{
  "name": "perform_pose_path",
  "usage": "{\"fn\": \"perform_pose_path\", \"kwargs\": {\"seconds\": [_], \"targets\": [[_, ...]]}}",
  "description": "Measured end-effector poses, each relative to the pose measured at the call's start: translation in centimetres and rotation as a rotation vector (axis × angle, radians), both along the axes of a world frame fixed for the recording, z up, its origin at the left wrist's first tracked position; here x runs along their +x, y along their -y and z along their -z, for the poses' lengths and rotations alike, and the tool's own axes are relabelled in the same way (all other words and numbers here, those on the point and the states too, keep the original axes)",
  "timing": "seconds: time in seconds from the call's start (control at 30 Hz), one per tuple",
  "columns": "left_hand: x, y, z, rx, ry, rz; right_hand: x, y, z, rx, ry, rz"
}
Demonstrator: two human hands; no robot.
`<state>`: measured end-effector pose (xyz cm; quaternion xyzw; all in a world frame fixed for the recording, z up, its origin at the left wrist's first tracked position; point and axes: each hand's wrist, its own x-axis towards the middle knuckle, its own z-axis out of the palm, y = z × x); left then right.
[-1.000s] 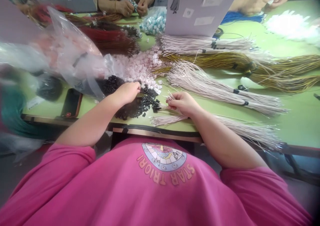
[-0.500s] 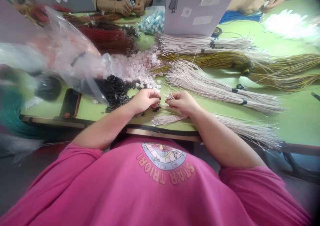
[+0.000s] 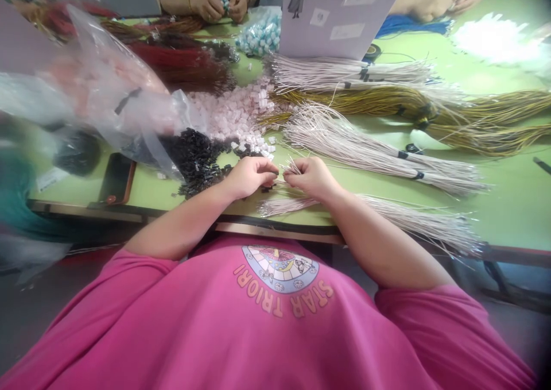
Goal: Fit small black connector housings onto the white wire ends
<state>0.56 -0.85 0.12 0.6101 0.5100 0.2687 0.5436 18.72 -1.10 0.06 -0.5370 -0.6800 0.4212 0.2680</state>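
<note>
White wires (image 3: 291, 166), seen from the head camera, poke out of the right hand (image 3: 313, 177), its thumb and fingers clamped on them, over the near part of the green table (image 3: 512, 206). Just left of it, the left hand (image 3: 250, 177) has thumb and fingers bent towards each other; whether they pinch a small piece, I cannot tell. Black pieces (image 3: 196, 157) lie heaped left of that hand, pale pink pieces (image 3: 232, 114) farther away. Beyond the right hand lies a tied bundle (image 3: 383, 149) of white wires.
</note>
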Motion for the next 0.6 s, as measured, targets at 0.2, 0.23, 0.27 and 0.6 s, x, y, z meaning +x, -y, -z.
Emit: {"fn": "perform_pose_path", "kwargs": {"seconds": [0.2,0.23,0.27,0.6], "targets": [[0.22,0.26,0.37,0.116,-0.100,0.054,-0.14,0.13,0.05,0.048,0.045,-0.005],[0.24,0.28,0.38,0.142,-0.111,0.059,-0.04,0.06,0.06,0.028,0.046,-0.002],[0.26,0.29,0.38,0.164,-0.123,0.060,0.10,-0.02,0.04,-0.002,0.045,-0.009],[0.59,0.45,0.67,0.236,-0.213,0.096,0.59,-0.30,-0.29,-0.068,0.091,-0.130]]}}
